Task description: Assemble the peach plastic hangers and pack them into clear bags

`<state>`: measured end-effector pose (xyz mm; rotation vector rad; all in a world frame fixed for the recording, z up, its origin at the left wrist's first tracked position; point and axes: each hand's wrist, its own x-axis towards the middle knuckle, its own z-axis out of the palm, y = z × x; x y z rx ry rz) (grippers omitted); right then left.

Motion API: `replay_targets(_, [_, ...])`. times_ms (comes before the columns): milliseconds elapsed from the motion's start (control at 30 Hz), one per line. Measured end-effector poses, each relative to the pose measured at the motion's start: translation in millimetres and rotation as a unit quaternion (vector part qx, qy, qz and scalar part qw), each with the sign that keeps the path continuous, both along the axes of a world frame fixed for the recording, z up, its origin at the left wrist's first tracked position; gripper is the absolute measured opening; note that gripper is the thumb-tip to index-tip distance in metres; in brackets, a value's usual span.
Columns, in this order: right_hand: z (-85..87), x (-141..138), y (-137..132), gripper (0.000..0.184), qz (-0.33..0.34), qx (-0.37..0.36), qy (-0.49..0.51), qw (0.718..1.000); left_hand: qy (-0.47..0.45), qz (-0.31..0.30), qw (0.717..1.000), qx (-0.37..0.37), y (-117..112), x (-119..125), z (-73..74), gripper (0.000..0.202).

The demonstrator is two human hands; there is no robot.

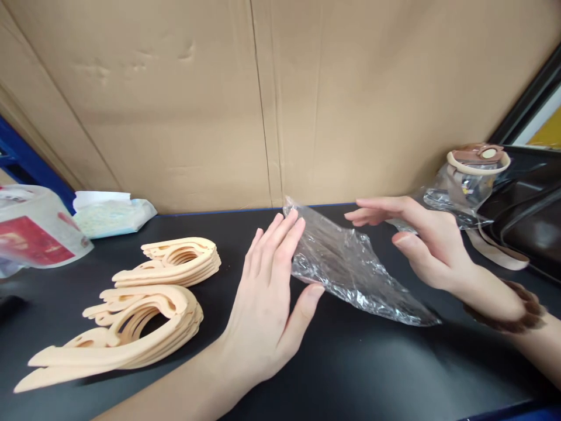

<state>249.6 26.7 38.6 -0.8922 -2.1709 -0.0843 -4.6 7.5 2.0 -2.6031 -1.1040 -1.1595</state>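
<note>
A clear plastic bag [350,266], crinkled and lying slantwise, is on the black tabletop between my hands. My left hand [274,298] rests with its fingers stretched along the bag's left edge, the thumb spread by its lower side. To the right, my right hand [421,240] hovers apart from the bag, fingers extended and thumb separate, with nothing in it. Left of my left hand lie two stacks of cream-coloured plastic pieces that look like folding hangers: a nearer stack [175,336] and a farther stack [205,266].
A cardboard wall [210,117] closes off the back. At the left stand a large tape roll [41,228] and a soft tissue pack [114,215]. A clear cup with a strap [477,181], partly wrapped in plastic, stands at the back right beside a black object [532,210].
</note>
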Motion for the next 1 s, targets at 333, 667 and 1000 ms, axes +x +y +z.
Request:
replay_targets(333, [-13.2,8,21,0.034,-0.302,-0.034,-0.328,0.894,-0.015,-0.089,0.992,-0.088,16,-7,-3.7,0.023])
replay_targets(667, [-31.9,22,5,0.025,-0.211,-0.075,-0.413,0.883,0.227,-0.195,0.951,0.077,-2,-29,19.4,0.027])
replay_targets(1000, [-38.8,13,-2,0.046,-0.153,-0.041,-0.394,0.905,0.319,-0.112,0.941,0.029,-37,-52,11.0,0.044])
